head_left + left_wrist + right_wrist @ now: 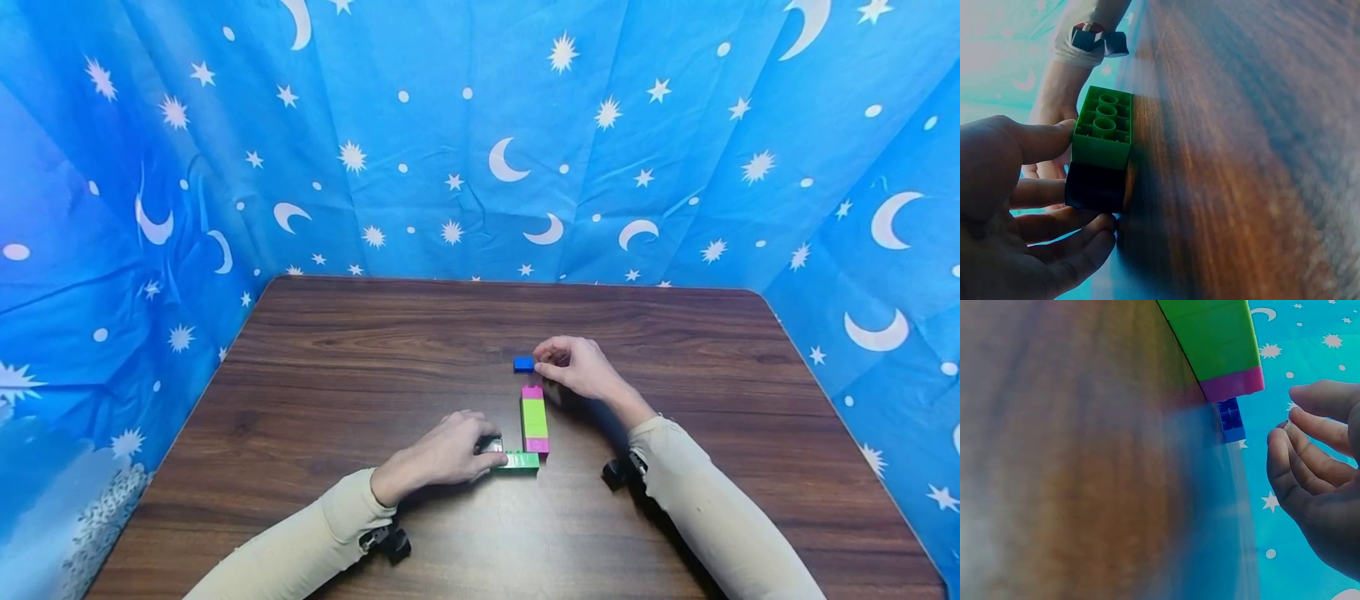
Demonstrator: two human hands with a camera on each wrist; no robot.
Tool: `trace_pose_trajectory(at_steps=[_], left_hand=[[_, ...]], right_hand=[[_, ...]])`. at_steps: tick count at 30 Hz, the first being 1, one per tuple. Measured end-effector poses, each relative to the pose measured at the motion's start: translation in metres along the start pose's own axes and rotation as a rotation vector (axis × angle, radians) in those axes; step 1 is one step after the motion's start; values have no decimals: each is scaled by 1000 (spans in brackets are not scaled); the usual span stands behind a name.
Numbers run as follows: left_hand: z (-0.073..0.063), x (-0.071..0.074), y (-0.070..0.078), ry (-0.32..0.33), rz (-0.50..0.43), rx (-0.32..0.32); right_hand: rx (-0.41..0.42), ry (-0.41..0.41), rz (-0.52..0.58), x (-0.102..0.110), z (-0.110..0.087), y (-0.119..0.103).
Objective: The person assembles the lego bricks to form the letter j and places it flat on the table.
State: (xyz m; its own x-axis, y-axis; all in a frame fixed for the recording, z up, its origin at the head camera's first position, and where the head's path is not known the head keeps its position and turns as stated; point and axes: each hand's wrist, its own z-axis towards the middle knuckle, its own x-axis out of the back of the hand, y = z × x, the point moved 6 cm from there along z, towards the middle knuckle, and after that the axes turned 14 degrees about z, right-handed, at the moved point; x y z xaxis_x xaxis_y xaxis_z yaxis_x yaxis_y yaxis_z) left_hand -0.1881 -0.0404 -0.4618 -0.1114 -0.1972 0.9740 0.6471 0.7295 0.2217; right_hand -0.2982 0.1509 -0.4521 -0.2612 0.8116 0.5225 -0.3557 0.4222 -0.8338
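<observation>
My left hand (453,446) grips a green toy brick (521,462) and a dark brick (1096,187) beside it. The thumb lies against the green brick, with fingers around the dark one; the green brick's hollow underside shows in the left wrist view. Just beyond it lies a row of joined bricks, lime green (534,418) in the middle with a pink brick (537,446) at each end. At the far end of this row lies a small blue brick (523,365). My right hand (585,367) hovers beside the blue brick, fingers loosely bent and apart from it in the right wrist view.
The bricks lie on a dark wood-grain table (337,350). A blue curtain (450,125) with moons and stars surrounds its back and sides. Each wrist wears a black camera mount, such as the right one (622,473).
</observation>
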Motion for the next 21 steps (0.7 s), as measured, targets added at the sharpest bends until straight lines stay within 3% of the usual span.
trace_pose_trajectory(at_steps=[7, 21], left_hand=[[0, 1, 1, 15, 12, -6], [1, 1, 1, 16, 18, -19]], right_hand=[[18, -24, -67, -1, 11, 0], [-35, -153, -145, -10, 23, 5]])
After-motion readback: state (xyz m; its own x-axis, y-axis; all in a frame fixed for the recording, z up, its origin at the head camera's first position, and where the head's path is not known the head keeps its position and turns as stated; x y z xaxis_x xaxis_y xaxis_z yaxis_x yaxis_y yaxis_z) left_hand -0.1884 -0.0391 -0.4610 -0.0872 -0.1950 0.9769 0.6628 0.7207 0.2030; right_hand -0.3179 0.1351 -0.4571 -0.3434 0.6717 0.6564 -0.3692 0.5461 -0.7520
